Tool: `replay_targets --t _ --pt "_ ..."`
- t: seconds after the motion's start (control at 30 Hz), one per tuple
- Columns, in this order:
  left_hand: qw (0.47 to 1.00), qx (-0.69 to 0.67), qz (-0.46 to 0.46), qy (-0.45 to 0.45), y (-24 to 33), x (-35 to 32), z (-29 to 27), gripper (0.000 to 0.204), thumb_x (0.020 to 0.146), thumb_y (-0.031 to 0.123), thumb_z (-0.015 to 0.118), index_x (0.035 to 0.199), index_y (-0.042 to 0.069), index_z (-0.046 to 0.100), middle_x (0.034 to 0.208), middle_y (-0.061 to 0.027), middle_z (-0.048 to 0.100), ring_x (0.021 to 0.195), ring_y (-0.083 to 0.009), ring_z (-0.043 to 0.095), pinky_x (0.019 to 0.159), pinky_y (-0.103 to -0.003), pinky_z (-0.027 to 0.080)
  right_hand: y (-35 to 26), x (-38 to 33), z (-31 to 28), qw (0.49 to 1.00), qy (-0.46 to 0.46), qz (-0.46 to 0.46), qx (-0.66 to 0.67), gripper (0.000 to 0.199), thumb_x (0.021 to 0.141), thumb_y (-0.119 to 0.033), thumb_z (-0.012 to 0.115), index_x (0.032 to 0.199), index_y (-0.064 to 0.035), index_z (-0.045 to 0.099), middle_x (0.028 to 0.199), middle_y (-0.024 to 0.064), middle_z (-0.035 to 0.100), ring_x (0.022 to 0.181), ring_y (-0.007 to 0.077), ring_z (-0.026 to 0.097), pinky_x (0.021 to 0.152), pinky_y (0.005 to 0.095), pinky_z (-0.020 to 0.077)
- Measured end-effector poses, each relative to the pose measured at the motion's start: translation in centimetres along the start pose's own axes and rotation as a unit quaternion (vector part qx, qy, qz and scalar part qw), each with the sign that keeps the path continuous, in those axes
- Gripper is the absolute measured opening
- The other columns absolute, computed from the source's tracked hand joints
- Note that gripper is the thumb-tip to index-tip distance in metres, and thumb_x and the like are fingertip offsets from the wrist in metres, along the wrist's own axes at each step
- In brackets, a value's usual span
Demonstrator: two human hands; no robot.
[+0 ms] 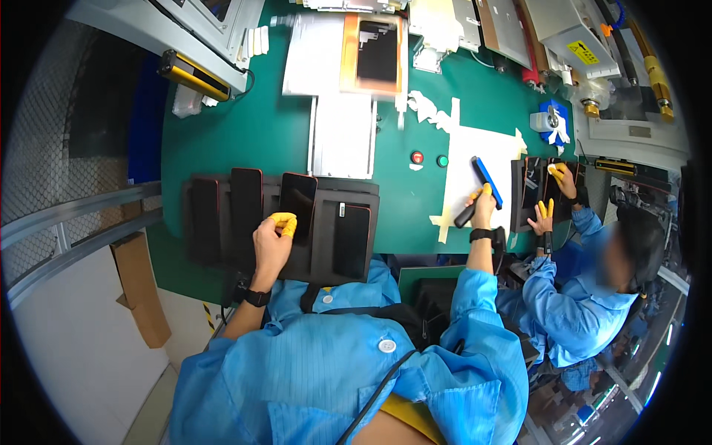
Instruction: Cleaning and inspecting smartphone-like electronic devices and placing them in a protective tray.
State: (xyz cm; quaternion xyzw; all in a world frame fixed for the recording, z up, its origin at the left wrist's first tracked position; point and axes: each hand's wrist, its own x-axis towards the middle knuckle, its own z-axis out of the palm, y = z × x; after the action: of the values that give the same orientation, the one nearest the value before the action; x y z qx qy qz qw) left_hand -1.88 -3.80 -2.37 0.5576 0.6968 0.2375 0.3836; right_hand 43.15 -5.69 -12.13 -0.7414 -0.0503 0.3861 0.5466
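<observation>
My left hand (273, 239), with yellow finger cots, grips the lower edge of a black phone-like panel (298, 194) that stands in a black slotted tray (319, 256). Two more dark panels (246, 193) stand in slots to its left, and another panel (351, 239) lies flat to its right. My right hand (480, 208) holds a scraper tool with a blue blade and black handle (483, 187) over a white sheet (475, 159) taped to the green bench.
A co-worker in a blue coat (586, 297) sits to my right, with both hands on panels in another black tray (535, 193). A red button (417, 157) and a green button (443, 160) sit mid-bench. A white fixture holding a dark panel (374, 55) stands at the back.
</observation>
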Motion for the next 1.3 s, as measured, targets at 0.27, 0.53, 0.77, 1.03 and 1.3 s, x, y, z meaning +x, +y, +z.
replay_targets --t 0.27,0.53,0.77,1.03,1.3 --pt "0.998 0.010 -0.068 0.013 -1.6 -0.3 -2.2 0.021 0.068 -0.006 0.054 0.087 -0.002 0.063 0.075 -0.0097 0.063 0.061 -0.0127 0.057 0.058 -0.024 0.045 6.3 -11.0 3.3 0.998 0.039 -0.009 -0.055 0.031 0.088 -0.024 0.045 0.093 0.0062 0.040 0.059 0.0162 0.052 0.042 0.0271 0.052 0.039 0.0359 0.0441" --pt "0.995 -0.023 -0.090 0.046 -2.2 0.1 -4.7 0.020 0.071 -0.004 0.055 0.089 -0.001 0.063 0.076 -0.0067 0.063 0.064 -0.0106 0.056 0.060 -0.023 0.044 5.1 -25.7 10.7 0.690 -0.240 -0.363 -0.578 0.076 0.080 -0.038 0.053 0.124 0.0172 0.024 0.132 0.0356 0.015 0.125 0.0486 0.009 0.099 0.0555 0.0122" --pt "0.962 -0.205 -0.150 0.101 -0.3 2.5 -10.0 0.017 0.077 0.000 0.057 0.094 0.001 0.062 0.085 -0.0042 0.062 0.070 -0.0063 0.053 0.062 -0.018 0.041 3.8 -28.0 17.4 0.648 -0.285 -0.466 -0.531 0.061 0.078 -0.032 0.057 0.117 0.0118 0.041 0.133 0.0266 0.025 0.126 0.0411 0.017 0.098 0.0534 0.0156" --pt "0.944 -0.302 -0.023 0.133 4.2 7.9 -14.7 0.023 0.084 0.010 0.052 0.104 0.002 0.057 0.095 -0.0047 0.061 0.078 -0.0072 0.052 0.063 -0.020 0.034 7.9 -27.7 21.5 0.745 -0.214 -0.473 -0.420 0.035 0.072 -0.022 0.062 0.093 0.0062 0.058 0.122 0.0242 0.037 0.118 0.0393 0.029 0.089 0.0480 0.0265" --pt "0.953 -0.294 0.064 0.041 8.9 12.9 -6.3 0.015 0.076 0.008 0.064 0.090 0.002 0.064 0.081 -0.0001 0.061 0.069 -0.0044 0.053 0.061 -0.018 0.041 7.2 -29.2 21.0 0.790 -0.241 -0.377 -0.419 0.022 0.071 -0.012 0.062 0.088 -0.0015 0.052 0.086 0.0173 0.050 0.078 0.0335 0.048 0.067 0.0400 0.0371"
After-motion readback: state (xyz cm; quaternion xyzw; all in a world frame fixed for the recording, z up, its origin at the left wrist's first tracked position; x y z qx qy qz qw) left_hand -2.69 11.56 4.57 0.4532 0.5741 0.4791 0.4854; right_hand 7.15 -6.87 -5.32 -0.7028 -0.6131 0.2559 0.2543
